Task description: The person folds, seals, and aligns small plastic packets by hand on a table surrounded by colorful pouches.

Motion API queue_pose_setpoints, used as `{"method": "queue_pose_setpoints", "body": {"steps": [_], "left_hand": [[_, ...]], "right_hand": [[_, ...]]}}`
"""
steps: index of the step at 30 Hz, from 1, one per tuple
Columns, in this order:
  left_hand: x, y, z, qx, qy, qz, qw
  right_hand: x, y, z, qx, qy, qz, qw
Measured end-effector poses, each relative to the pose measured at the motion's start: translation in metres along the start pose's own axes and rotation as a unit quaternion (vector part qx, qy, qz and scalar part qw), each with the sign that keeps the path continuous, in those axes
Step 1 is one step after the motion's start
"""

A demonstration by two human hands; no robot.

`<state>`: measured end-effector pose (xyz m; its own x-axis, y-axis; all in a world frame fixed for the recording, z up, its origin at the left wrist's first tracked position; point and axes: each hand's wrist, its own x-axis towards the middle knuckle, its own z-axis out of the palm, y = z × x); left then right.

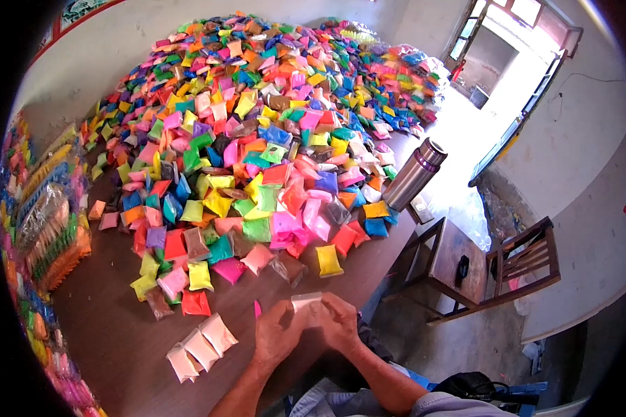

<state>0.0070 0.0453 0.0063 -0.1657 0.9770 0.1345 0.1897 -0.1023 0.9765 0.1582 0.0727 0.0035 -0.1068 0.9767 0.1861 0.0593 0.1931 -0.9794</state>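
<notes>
At the table's near edge, my left hand point(279, 328) and my right hand point(338, 321) are close together. Their fingers pinch a small pale packet point(306, 299) from both sides; its top edge shows whitish, and the rest is mostly covered by the fingers. Left of my left hand, several pale peach packets point(203, 347) lie side by side on the brown table point(129, 333). A thin bright pink piece point(258, 308) is beside my left thumb. Beyond my hands, a yellow packet point(329, 260) lies at the front of a big heap of coloured packets point(257, 153).
A steel flask point(416, 175) stands at the table's right edge. Bundled packets in clear plastic point(49, 215) line the left side. To the right are a wooden chair point(528, 260) with a black object point(462, 267) on its seat, and an open doorway point(511, 62).
</notes>
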Motion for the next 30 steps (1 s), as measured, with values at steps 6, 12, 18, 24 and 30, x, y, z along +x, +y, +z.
{"method": "queue_pose_setpoints", "body": {"steps": [6, 12, 18, 24, 30], "left_hand": [[-0.002, -0.004, 0.000, -0.065, 0.000, -0.042, 0.997], [0.002, 0.006, -0.004, -0.057, 0.003, -0.041, 0.998], [0.001, 0.008, 0.000, -0.093, 0.020, -0.071, 0.993], [0.001, 0.001, 0.000, -0.096, 0.025, -0.029, 0.995], [0.000, 0.008, 0.002, -0.095, 0.022, -0.033, 0.995]], "right_hand": [[0.002, -0.015, -0.002, -0.086, -0.011, -0.029, 0.996], [0.003, -0.014, -0.002, -0.074, -0.024, -0.011, 0.997], [0.001, -0.002, -0.002, 0.018, -0.021, 0.006, 1.000], [0.002, 0.002, -0.004, -0.042, -0.044, -0.020, 0.998], [0.004, -0.008, -0.002, -0.059, -0.016, -0.047, 0.997]]}}
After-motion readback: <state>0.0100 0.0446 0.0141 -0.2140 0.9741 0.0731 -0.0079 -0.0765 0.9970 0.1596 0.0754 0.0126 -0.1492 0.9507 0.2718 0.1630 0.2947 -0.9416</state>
